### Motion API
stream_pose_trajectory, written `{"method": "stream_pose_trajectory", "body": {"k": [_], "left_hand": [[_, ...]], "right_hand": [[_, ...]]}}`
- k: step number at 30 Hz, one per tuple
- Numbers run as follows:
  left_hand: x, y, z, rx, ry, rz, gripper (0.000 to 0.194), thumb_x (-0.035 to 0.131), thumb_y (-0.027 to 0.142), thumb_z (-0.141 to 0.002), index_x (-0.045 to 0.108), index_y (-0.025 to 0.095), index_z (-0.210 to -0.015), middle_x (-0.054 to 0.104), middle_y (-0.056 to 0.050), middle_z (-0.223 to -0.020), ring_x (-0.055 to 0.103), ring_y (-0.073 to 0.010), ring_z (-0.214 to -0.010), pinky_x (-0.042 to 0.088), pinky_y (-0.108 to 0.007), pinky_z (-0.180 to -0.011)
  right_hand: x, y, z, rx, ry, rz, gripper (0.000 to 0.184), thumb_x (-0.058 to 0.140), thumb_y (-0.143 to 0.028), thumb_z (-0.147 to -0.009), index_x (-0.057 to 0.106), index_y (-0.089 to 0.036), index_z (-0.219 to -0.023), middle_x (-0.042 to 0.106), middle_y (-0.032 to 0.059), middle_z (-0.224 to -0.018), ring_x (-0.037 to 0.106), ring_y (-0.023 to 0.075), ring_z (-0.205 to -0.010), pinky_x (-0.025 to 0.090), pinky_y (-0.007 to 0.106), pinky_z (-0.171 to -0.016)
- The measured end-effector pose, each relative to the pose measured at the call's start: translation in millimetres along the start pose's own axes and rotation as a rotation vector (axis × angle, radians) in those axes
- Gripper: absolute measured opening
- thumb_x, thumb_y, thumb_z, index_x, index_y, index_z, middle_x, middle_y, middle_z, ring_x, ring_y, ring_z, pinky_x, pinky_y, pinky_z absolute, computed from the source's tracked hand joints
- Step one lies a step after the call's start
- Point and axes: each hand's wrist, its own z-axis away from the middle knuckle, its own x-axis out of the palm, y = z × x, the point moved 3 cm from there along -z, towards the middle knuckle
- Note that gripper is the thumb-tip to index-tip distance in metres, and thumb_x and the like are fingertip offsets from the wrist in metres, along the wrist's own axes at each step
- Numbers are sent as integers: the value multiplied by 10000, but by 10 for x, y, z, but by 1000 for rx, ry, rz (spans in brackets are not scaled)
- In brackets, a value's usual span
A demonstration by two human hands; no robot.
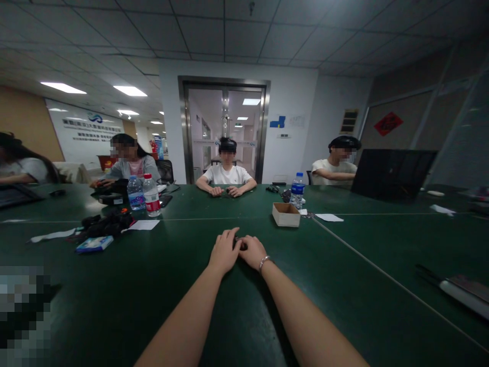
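Observation:
Both my hands meet over the green table point(171, 285) in the middle of the head view. A small dark object point(241, 245) shows between them, mostly hidden by my fingers, and its kind cannot be made out. My left hand point(223, 252) curls around its left side, with the index finger lifted and reaching forward. From the right, my right hand point(253, 251) pinches at the same spot, thumb and fingers drawn together. A silver bracelet circles my right wrist.
A small open cardboard box point(286, 215) stands ahead to the right, beside a water bottle point(297, 191). Two bottles point(152, 196), black gear point(107, 221) and a blue-white packet point(94, 244) are at left. A black monitor point(393, 173) stands right. Several people sit around the table.

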Motion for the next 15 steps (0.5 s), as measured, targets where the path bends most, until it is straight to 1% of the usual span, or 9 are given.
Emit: {"method": "stream_pose_trajectory", "body": {"k": [3,4,7,9,11,15], "left_hand": [[-33,-27,18,-29,45,33,427,405,326,-843,386,264,-1265,487,-74,-1160,458,-225,-1036,379,-338,-859],[-45,-26,12,-30,52,41,407,407,318,-842,404,265,-1246,497,-71,-1136,464,-222,-1024,385,-337,-848],[-48,-25,-12,1,50,72,274,425,284,-835,526,249,-1088,515,-58,-1051,484,-202,-978,394,-326,-839],[-30,-38,-27,15,43,115,200,446,258,-824,571,228,-977,513,-51,-1003,502,-182,-934,403,-312,-836],[-10,-62,-43,7,40,171,166,479,229,-803,587,218,-929,510,-44,-972,517,-163,-894,414,-297,-827],[12,-132,-90,-17,72,280,158,544,184,-751,603,209,-895,531,-33,-918,534,-152,-863,432,-286,-810]], "right_hand": [[3,-54,-5,19,-9,2,108,630,-294,-718,619,-187,-728,565,32,-794,483,178,-761,333,259,-645],[11,-64,-11,19,-10,-4,110,636,-293,-713,617,-186,-727,563,33,-804,485,180,-768,336,261,-650],[48,-54,-38,5,-3,-37,116,634,-288,-715,630,-182,-760,548,40,-828,491,177,-777,354,266,-674],[64,-32,-59,-12,13,-74,122,627,-271,-717,643,-177,-793,536,43,-832,497,171,-780,367,263,-687],[61,-19,-74,-41,33,-130,133,623,-231,-714,651,-176,-832,531,41,-827,506,162,-781,380,251,-690],[13,-21,-81,-81,90,-223,169,626,-158,-697,655,-171,-863,547,33,-811,521,148,-763,402,235,-689]]}}
